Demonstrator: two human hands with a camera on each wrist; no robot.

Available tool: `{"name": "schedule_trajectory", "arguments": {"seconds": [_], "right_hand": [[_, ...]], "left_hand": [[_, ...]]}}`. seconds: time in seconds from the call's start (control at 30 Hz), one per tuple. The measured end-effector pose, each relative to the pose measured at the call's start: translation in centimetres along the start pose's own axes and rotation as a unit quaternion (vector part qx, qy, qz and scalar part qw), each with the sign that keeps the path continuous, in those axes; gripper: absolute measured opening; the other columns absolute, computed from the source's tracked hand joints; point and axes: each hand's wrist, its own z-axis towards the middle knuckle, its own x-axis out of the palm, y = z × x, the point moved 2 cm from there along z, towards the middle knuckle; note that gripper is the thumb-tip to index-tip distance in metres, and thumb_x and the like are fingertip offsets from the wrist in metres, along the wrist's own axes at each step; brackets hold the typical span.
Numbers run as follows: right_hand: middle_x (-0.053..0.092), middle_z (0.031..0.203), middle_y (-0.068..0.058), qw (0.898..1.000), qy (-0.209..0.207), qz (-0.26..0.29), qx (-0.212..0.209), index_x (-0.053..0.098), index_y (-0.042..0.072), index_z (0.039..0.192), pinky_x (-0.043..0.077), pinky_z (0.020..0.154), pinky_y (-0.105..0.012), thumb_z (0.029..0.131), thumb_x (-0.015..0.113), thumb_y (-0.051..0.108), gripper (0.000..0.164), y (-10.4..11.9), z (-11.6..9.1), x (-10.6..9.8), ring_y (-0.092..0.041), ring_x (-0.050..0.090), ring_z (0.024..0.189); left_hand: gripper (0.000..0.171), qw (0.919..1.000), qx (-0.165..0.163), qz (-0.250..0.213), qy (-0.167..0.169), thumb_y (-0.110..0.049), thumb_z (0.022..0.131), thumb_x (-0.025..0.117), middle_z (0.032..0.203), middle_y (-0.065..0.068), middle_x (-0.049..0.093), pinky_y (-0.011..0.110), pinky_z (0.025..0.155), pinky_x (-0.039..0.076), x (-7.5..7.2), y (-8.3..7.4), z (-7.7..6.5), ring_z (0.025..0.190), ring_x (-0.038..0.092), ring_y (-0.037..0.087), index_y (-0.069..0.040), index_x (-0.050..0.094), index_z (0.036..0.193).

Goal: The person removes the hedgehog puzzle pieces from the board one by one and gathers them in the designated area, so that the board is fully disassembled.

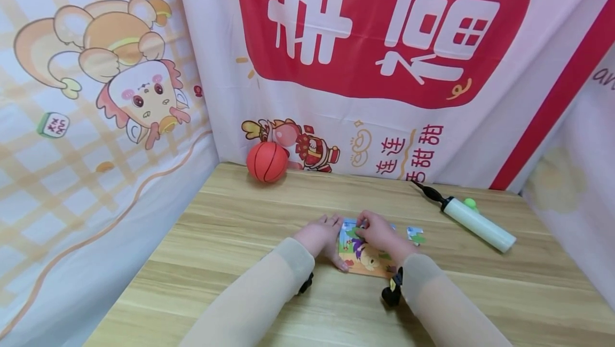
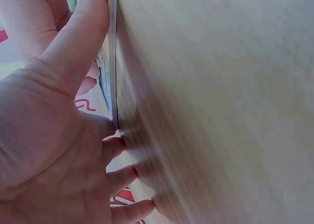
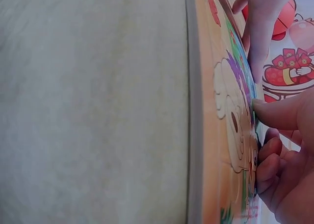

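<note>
**Inspector:** State the puzzle's position.

**Assistant:** The puzzle [image 1: 367,257] lies flat on the tabletop [image 1: 240,219], between the two hands. It shows a pale character with purple on an orange and green ground.

**Inspector:** Left grip?

**Assistant:** Spread, holding nothing up. The left hand [image 1: 325,237] rests along the puzzle's left edge, its fingertips down on the tabletop just beside it and its thumb touching the near left corner.

**Inspector:** Right grip?

**Assistant:** Nearly closed. The right hand [image 1: 381,232] is over the far part of the puzzle, thumb tip on the surface, other fingers curled. I cannot tell whether a piece is pinched there.

**Inspector:** Surroundings?

**Assistant:** A loose piece [image 1: 416,236] lies just right of the puzzle. Farther right and beyond it lies a pump [image 1: 479,224] with a black nozzle; a small green item [image 1: 471,204] shows behind the barrel. Beyond the puzzle, to its left, a red ball [image 1: 267,162] with black lines sits near the printed cloth [image 1: 216,69].
</note>
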Motion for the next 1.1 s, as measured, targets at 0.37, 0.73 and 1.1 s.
{"name": "schedule_trajectory", "arguments": {"seconds": [0.37, 0.73, 1.1], "right_hand": [[0.055, 0.080, -0.006, 1.000, -0.008, 0.003, -0.010, 0.060, 0.014, 0.098, 0.043, 0.058, -0.033, 0.094, 0.069, 0.015, 0.010, -0.1, -0.1, -0.1, -0.022, 0.052, 0.068], [0.057, 0.085, -0.006, 1.000, 0.002, 0.004, -0.011, 0.061, 0.014, 0.100, 0.044, 0.064, -0.034, 0.092, 0.072, 0.016, 0.013, -0.4, 0.2, -0.1, -0.022, 0.053, 0.075], [0.055, 0.084, -0.007, 0.999, -0.002, 0.034, -0.003, 0.062, 0.011, 0.098, 0.045, 0.061, -0.033, 0.091, 0.071, 0.010, 0.012, -0.4, 0.3, -0.2, -0.022, 0.052, 0.073]], "left_hand": [[0.141, 0.9998, 0.009, -0.016, 0.002, -0.085, 0.051, 0.071, 0.165, 0.001, 0.012, 0.040, 0.118, 0.018, -1.7, -0.6, -2.7, 0.148, 0.013, 0.028, -0.016, 0.014, 0.160], [0.097, 0.9994, -0.010, -0.034, 0.001, -0.076, 0.088, 0.046, 0.164, 0.000, 0.015, 0.045, 0.118, 0.017, -1.7, -1.2, -2.6, 0.149, 0.013, 0.028, -0.016, 0.018, 0.160], [0.096, 0.9986, -0.012, -0.049, -0.015, -0.070, 0.088, 0.054, 0.164, 0.003, 0.016, 0.047, 0.118, 0.017, -2.1, -1.5, -3.8, 0.148, 0.014, 0.031, -0.014, 0.020, 0.159]]}}
